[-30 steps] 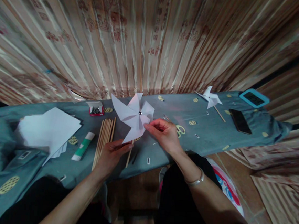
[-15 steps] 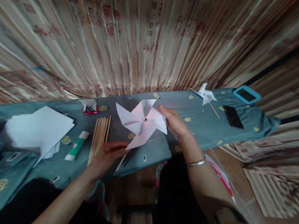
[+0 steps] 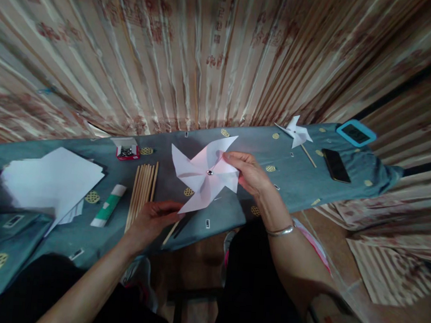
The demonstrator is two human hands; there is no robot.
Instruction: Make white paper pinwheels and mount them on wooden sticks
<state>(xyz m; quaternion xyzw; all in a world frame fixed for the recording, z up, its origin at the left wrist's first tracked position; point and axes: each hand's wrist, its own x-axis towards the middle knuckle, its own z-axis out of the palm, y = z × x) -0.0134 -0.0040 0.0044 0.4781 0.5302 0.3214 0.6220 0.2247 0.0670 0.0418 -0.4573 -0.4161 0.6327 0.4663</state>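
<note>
A white paper pinwheel (image 3: 204,174) with a shiny metal pin at its centre is held above the cloth between my two hands. My left hand (image 3: 158,219) pinches the tip of its lower blade. My right hand (image 3: 247,173) grips a blade on the right side, with the thumb on the front and the other fingers partly hidden behind the paper. Left of the pinwheel, a row of several wooden sticks (image 3: 142,190) lies by my left hand. One more stick (image 3: 171,232) and a thin dark object lie under the pinwheel's lower edge.
On the patterned grey-green cloth (image 3: 222,217) lie white paper sheets (image 3: 55,179), a green-and-white glue stick (image 3: 108,205) and an open red box (image 3: 128,150) of metal pins. To the right are a finished pinwheel (image 3: 297,132) on a stick, a phone (image 3: 335,165) and a blue-framed clock (image 3: 356,133).
The pinwheel has turned slightly, its upper blade now pointing further right. My right hand has shifted its fingers on the blade; my left hand still pinches the lower tip.
</note>
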